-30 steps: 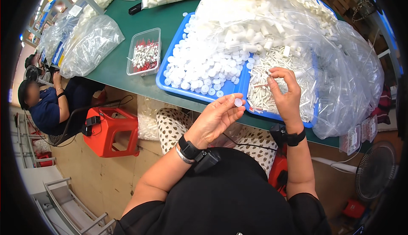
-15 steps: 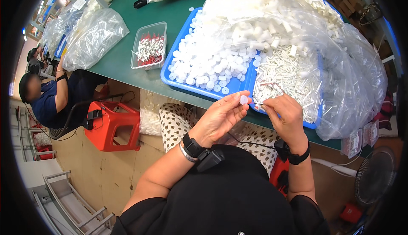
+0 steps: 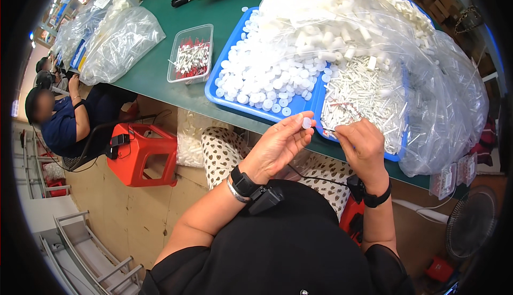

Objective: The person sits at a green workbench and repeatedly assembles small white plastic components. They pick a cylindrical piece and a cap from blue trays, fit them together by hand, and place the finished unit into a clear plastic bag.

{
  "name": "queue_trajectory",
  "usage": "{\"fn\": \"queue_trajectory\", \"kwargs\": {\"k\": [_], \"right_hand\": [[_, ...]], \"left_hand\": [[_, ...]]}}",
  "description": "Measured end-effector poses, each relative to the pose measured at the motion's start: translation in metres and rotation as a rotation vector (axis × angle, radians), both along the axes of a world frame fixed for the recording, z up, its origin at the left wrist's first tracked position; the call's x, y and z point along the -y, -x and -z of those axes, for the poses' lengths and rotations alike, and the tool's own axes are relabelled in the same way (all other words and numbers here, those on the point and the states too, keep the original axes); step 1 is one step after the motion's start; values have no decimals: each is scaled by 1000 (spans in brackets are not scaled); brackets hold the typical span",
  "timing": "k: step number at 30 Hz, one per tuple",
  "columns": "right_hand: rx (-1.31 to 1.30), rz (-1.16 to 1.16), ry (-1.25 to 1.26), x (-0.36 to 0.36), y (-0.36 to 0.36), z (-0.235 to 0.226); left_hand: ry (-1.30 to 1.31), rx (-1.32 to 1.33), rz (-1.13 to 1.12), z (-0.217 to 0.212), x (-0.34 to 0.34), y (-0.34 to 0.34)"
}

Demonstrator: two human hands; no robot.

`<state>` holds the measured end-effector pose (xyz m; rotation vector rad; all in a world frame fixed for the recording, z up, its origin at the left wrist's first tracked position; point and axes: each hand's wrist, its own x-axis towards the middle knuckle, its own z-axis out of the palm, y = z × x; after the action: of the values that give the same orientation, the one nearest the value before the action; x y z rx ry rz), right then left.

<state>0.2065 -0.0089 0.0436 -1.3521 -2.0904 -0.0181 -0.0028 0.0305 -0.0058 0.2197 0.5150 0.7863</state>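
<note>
My left hand [image 3: 283, 145] pinches a small round translucent white disc [image 3: 306, 123] between thumb and forefinger, the other fingers curled loosely below. Just to its right, the fingertips of my right hand [image 3: 364, 144] are closed on a thin little stick [image 3: 328, 130], its tip directed at the disc; whether the two touch is too small to tell. Both hands are raised at the near edge of a blue tray [image 3: 251, 109]. In its left part lies a heap of similar white discs [image 3: 267, 73]. Its right part holds a pile of thin white sticks [image 3: 368, 95].
A clear plastic box [image 3: 191, 60] of red-and-white pieces stands left of the tray on the green table [image 3: 160, 54]. Large clear bags of white foam-like cylinders [image 3: 315, 33] lie behind. A red stool [image 3: 141, 153] and a seated person [image 3: 64, 116] are at the left, a fan [image 3: 470, 223] at the right.
The view has shifted slightly, so the table and tray appear a little further right. Both hands keep their pinches, the stick still beside the disc.
</note>
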Motion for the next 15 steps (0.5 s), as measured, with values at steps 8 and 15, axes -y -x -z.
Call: {"fn": "queue_trajectory", "kwargs": {"k": [8, 15], "right_hand": [[45, 21, -15, 2, 1, -7], [76, 33, -27, 2, 2, -5]], "left_hand": [[-154, -155, -9, -5, 2, -2], [-127, -151, 2, -7, 3, 0]]}}
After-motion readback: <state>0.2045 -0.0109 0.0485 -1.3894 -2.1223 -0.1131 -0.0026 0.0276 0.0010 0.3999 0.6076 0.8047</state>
